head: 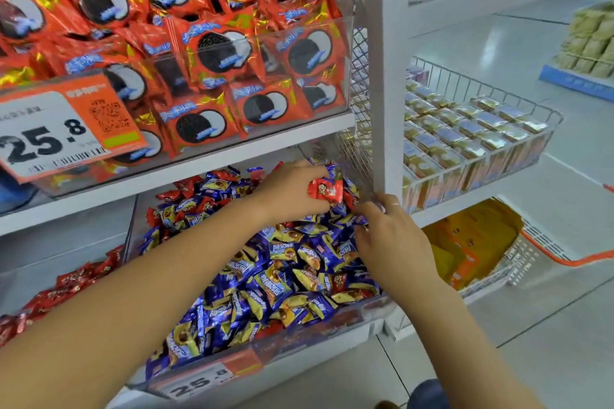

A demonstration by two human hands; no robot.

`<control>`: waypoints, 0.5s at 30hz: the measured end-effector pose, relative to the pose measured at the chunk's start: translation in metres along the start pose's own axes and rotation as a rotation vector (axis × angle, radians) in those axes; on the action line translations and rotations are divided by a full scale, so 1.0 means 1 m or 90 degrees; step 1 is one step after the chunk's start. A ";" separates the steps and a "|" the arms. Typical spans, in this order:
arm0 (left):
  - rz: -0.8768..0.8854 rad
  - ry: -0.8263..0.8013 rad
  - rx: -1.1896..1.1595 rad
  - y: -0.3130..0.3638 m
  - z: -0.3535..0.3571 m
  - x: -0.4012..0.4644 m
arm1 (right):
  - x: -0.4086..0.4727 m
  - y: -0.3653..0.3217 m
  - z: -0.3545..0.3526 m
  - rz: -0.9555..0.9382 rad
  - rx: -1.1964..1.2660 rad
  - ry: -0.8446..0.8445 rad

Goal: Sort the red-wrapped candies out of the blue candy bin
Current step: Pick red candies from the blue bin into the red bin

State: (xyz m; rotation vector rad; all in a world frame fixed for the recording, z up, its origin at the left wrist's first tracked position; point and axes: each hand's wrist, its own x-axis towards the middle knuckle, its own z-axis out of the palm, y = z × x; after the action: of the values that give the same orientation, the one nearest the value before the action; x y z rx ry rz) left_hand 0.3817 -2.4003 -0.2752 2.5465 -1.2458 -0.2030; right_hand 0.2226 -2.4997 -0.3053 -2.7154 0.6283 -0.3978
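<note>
Head view: the left hand point(292, 189) grips one red-wrapped candy point(325, 190) at the far right of the blue candy bin point(319, 325), over the blue candies point(265, 279). The right hand point(388, 236), just beside it, pinches into the pile; what it holds I cannot tell. Several more red candies point(186, 189) lie at the far left.

This is a shop, at its sweets aisle. White shelves point(199, 156) carry clear bins point(299, 335) heaped with wrapped candies and red biscuit packs point(219, 53), each fronted by an orange price tag point(63, 129) reading 25.8. A wire basket point(481, 156) of gold-wrapped sweets hangs alongside.
</note>
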 end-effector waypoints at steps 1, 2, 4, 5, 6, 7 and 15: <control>0.028 0.002 -0.005 0.002 -0.003 -0.010 | 0.000 0.000 -0.001 0.001 0.008 -0.002; 0.055 0.000 0.004 0.004 -0.005 -0.019 | 0.000 0.000 -0.001 0.000 0.017 -0.006; 0.100 -0.016 0.040 0.006 -0.008 -0.037 | 0.000 0.001 -0.002 -0.005 0.050 -0.013; 0.109 -0.037 0.057 0.007 -0.010 -0.044 | 0.000 0.002 -0.003 -0.006 0.067 -0.016; 0.116 -0.061 0.071 0.006 -0.012 -0.051 | -0.001 0.003 -0.005 -0.007 0.080 -0.013; 0.114 -0.093 0.084 0.004 -0.015 -0.057 | -0.001 0.004 -0.008 -0.007 0.088 -0.006; 0.005 0.001 -0.156 -0.020 -0.040 -0.097 | -0.012 0.001 -0.029 -0.078 0.174 0.106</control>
State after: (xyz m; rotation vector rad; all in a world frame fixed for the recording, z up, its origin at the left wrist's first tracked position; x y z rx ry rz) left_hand 0.3469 -2.3039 -0.2444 2.3320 -1.1531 -0.3301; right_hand 0.2025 -2.5021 -0.2813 -2.4829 0.4147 -0.6919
